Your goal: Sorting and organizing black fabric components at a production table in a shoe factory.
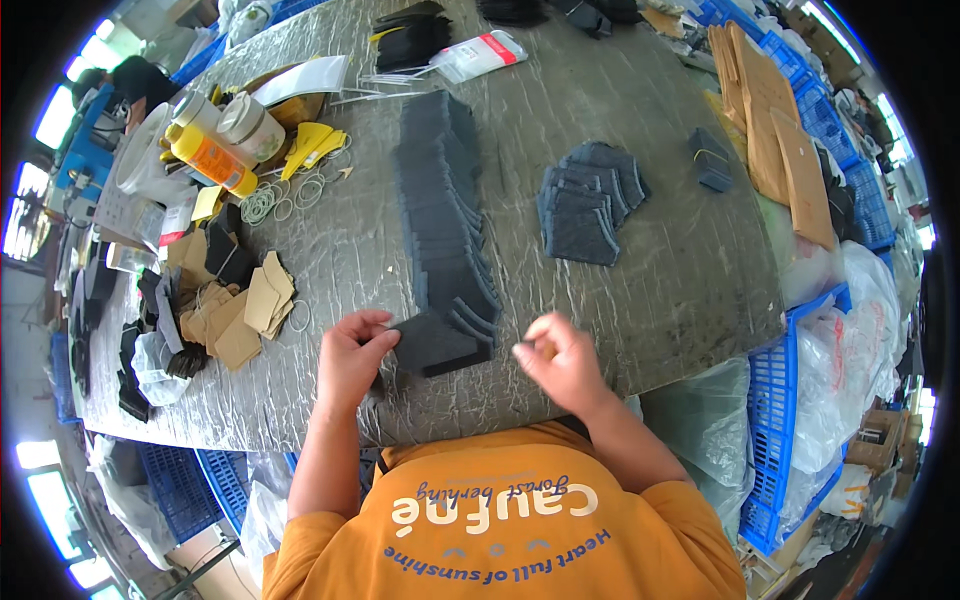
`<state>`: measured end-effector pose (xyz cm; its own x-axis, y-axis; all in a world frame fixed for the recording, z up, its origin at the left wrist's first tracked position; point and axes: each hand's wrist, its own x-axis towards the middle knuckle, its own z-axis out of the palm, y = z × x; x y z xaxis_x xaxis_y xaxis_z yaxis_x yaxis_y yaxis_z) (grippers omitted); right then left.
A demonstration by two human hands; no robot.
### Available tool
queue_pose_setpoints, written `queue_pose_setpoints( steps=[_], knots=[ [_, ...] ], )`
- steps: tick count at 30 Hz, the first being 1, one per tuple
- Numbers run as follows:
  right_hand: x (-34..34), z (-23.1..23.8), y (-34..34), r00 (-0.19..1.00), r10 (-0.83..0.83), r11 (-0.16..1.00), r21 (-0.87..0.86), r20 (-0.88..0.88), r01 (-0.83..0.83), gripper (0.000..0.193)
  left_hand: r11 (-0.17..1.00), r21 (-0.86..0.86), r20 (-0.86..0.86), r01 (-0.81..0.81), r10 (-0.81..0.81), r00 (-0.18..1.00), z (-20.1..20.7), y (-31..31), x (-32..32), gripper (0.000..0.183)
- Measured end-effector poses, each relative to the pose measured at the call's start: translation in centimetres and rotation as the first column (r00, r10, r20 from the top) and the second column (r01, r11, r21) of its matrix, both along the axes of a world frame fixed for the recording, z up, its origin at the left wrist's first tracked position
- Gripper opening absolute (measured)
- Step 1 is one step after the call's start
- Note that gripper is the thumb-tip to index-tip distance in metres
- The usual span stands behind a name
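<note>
My left hand (355, 352) pinches the left corner of a dark blue-grey fabric piece (436, 342) at the near end of a long row. That row of overlapping cut fabric pieces (436, 190) runs away from me along the table. To the right of the held piece, and apart from it, my right hand (562, 362) hovers with thumb and fingers drawn together. It is slightly blurred, and whatever its fingertips may hold cannot be made out. A smaller fanned group of similar fabric pieces (585, 205) lies beyond my right hand.
A banded dark bundle (711, 160) and brown paper packets (790, 150) lie at the right. On the left are brown card pieces (240, 320), rubber bands (262, 203), a yellow-orange bottle (212, 158) and a jar (251, 128). Blue crates (775, 440) stand beside the table.
</note>
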<state>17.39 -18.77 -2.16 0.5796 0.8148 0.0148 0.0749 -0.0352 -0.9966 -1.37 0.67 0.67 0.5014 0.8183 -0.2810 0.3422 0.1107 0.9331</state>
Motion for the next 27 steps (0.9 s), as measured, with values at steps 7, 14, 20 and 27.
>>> queue_pose_setpoints(
  steps=[7, 14, 20, 27],
  knots=[
    [-1.9, -1.5, -0.6, 0.732, 0.100, 0.994, -0.100, 0.674, -0.044, 0.009, 0.980, -0.010, -0.204, 0.199, -0.197, 0.959, -1.3, -0.7, 1.1, 0.005],
    [-1.7, -1.8, -0.5, 0.754, 0.065, 0.998, -0.052, 0.654, -0.040, 0.008, 0.968, 0.033, -0.247, 0.247, -0.232, 0.941, -1.7, -0.3, 1.2, 0.005],
    [-1.8, -1.8, -0.7, 0.749, 0.066, 0.998, -0.059, 0.659, -0.036, 0.008, 0.961, 0.072, -0.277, 0.268, -0.239, 0.931, -1.7, -0.3, 1.3, 0.006],
    [-1.9, -1.4, -0.6, 0.710, 0.121, 0.993, -0.094, 0.693, -0.078, 0.010, 0.956, 0.110, -0.282, 0.273, -0.234, 0.930, -1.8, -0.4, 1.5, 0.008]
  ],
)
